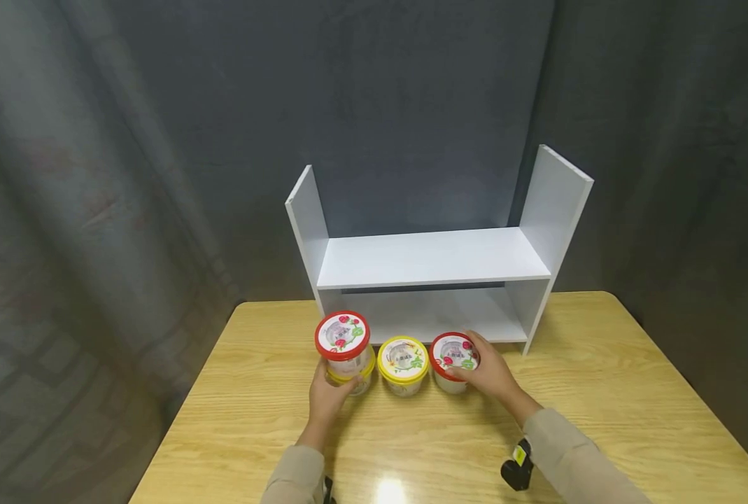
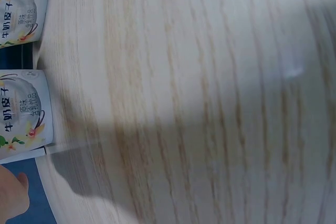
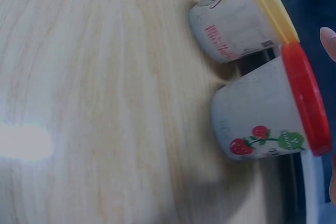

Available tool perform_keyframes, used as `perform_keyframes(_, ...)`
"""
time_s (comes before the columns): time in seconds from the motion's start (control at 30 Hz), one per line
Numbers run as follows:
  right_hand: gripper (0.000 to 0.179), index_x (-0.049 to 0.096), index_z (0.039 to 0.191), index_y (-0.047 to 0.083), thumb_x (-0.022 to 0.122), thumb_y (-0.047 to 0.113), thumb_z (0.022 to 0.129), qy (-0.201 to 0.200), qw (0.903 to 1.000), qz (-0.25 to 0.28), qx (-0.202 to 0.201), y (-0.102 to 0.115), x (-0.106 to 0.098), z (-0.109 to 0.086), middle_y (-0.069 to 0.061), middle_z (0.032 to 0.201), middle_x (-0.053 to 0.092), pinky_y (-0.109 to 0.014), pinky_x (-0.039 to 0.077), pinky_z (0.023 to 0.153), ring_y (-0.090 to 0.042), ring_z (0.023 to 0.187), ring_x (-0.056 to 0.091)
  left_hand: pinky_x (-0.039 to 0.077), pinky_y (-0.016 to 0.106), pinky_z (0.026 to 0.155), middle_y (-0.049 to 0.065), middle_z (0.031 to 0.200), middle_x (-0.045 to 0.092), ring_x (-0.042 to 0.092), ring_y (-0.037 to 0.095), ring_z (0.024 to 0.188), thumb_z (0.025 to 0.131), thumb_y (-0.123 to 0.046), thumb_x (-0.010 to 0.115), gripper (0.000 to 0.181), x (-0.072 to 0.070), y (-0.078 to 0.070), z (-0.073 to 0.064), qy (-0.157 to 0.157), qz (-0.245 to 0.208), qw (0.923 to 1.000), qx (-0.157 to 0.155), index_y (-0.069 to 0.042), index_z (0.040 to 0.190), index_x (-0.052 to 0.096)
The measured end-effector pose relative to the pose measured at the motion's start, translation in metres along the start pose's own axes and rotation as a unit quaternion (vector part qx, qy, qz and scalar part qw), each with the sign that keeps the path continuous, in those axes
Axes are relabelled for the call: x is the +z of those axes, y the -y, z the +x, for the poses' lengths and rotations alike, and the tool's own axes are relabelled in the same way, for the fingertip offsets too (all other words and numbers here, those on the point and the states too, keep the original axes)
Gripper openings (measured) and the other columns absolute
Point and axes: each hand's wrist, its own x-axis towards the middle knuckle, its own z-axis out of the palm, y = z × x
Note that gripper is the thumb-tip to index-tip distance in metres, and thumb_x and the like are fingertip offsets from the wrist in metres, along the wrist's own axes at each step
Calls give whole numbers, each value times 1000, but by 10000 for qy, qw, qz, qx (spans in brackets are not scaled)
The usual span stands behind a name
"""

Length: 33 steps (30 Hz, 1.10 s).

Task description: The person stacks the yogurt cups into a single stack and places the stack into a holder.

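In the head view my left hand (image 1: 328, 397) grips a red-lidded tub (image 1: 342, 334), thumb in front near its base. That tub sits over a yellow-lidded tub (image 1: 364, 378), which it partly hides. A second yellow-lidded tub (image 1: 402, 360) stands to its right. At the right end my right hand (image 1: 492, 369) spreads thumb and fingers across the lid of another red-lidded tub (image 1: 452, 353). In the right wrist view this strawberry-printed tub (image 3: 262, 111) stands on the table, with fingertips (image 3: 329, 41) showing at lid height. The left wrist view shows two flower-printed tubs (image 2: 23, 111) side by side.
Behind the tubs stands a white two-level shelf (image 1: 433, 259) with upright side panels. Everything rests on a light wooden table (image 1: 248, 413). Grey curtains (image 1: 411, 105) hang behind and at both sides. A black device (image 1: 517, 465) shows at my right wrist.
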Motion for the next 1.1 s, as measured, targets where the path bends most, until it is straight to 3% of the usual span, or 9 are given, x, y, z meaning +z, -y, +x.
perform_keyframes(0.23,90,31,127,-5,77,33,60,-139,9993,330,-90,-6,5,-3,-24,124,38,-51,34,89,-37,109,40,23,48,98,16,125,42,35,32,116,61,-22,78,86,0,-2,0,-59,17,9999,92,-3,131,31)
perform_keyframes(0.53,95,27,130,-6,77,35,60,-145,9998,102,-103,-18,10,-5,-29,130,26,-58,27,90,-43,116,28,22,48,98,17,126,41,34,32,117,61,-21,77,85,1,-1,0,-118,86,9999,90,-3,131,32)
perform_keyframes(1.1,98,28,131,-4,78,36,57,-154,9991,253,320,-21,13,-7,-24,131,29,-53,31,90,-39,114,33,21,49,98,16,128,40,32,33,118,61,-19,77,86,2,0,-1,-151,93,9998,-3,-3,132,31)
